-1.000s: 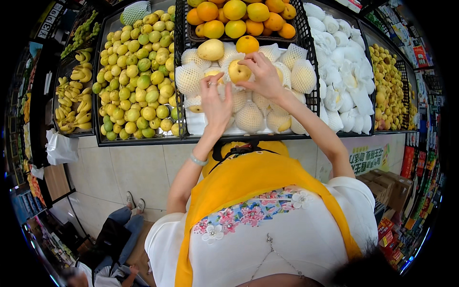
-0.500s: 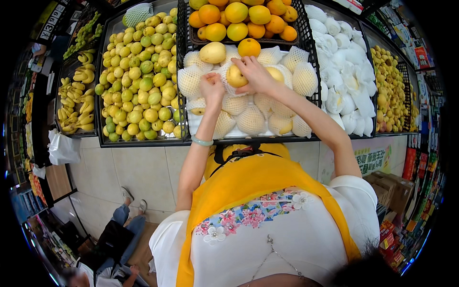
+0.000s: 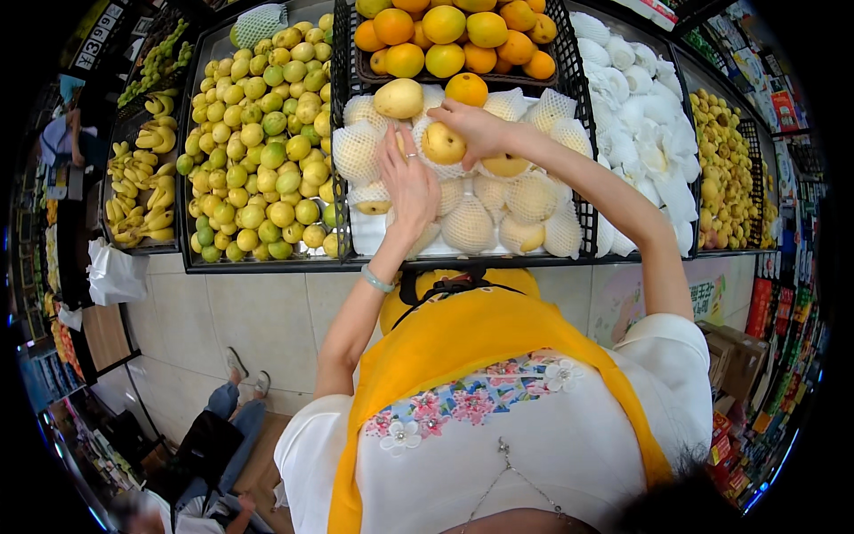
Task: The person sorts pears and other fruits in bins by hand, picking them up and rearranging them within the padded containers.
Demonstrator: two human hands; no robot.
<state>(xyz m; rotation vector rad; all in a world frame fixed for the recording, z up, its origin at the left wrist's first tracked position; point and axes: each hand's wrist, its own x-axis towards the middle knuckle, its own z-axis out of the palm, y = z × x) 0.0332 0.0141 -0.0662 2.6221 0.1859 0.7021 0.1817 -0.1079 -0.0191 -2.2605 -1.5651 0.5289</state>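
My right hand (image 3: pixel 479 132) curls around a yellow pear (image 3: pixel 444 144) that sits in a white foam net, with the fruit's top bare. Just left of that pear is my left hand (image 3: pixel 409 182), its fingers stretched forward over the netted fruit; it seems to hold nothing, and what lies under its palm is hidden. Beyond my left fingertips lies a bare pale yellow pear (image 3: pixel 398 98). Next to it, a single orange (image 3: pixel 466 90) rests at the edge of the nets. More pears in foam nets (image 3: pixel 467 226) fill the bin around and below both hands.
A black basket of oranges (image 3: pixel 345 53) stands at the far side. Yellow-green round fruit (image 3: pixel 258 151) fills the left bin, with bananas (image 3: pixel 147 200) beyond. White-wrapped fruit (image 3: pixel 640 133) lies to the right. The bin's black front edge (image 3: pixel 498 262) runs before me. A person (image 3: pixel 222 445) is behind at left.
My left hand has gone from closed fingers to stretched ones and moved slightly right over the nets. My right hand has shifted slightly right on the pear, baring more of it.
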